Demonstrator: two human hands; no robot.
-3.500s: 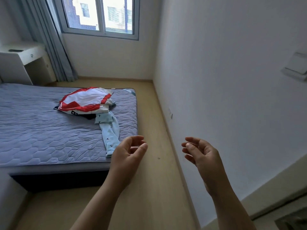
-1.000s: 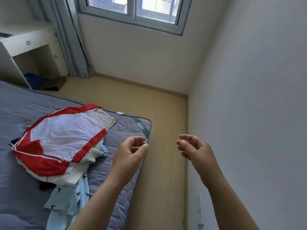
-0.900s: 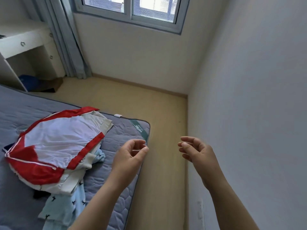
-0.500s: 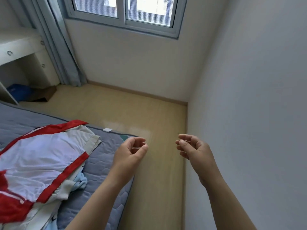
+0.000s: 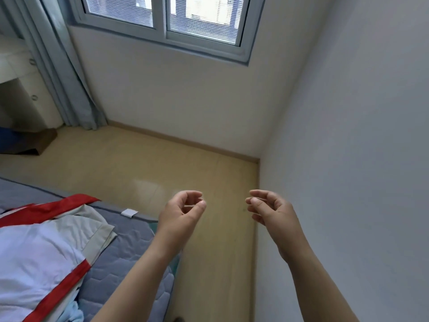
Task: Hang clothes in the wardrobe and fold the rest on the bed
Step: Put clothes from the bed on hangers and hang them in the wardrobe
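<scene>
The clothes (image 5: 39,252) lie in a loose, unfolded heap on the bed (image 5: 130,259), and no wardrobe is in view, so I judge that nothing is folded or hung yet and the whole job is left. Both hands are empty: the left hand (image 5: 181,212) and right hand (image 5: 271,210) hang over the floor (image 5: 220,252) with fingers loosely curled. The heap is low to the left of the left hand and apart from it.

There are two hands, the left hand (image 5: 183,210) and the right hand (image 5: 271,211), and one bed (image 5: 130,256). On it lie one red and white garment (image 5: 34,252) and one light blue garment (image 5: 72,315), perhaps more beneath. There is one window (image 5: 162,17) with two panes and one curtain (image 5: 60,66).
</scene>
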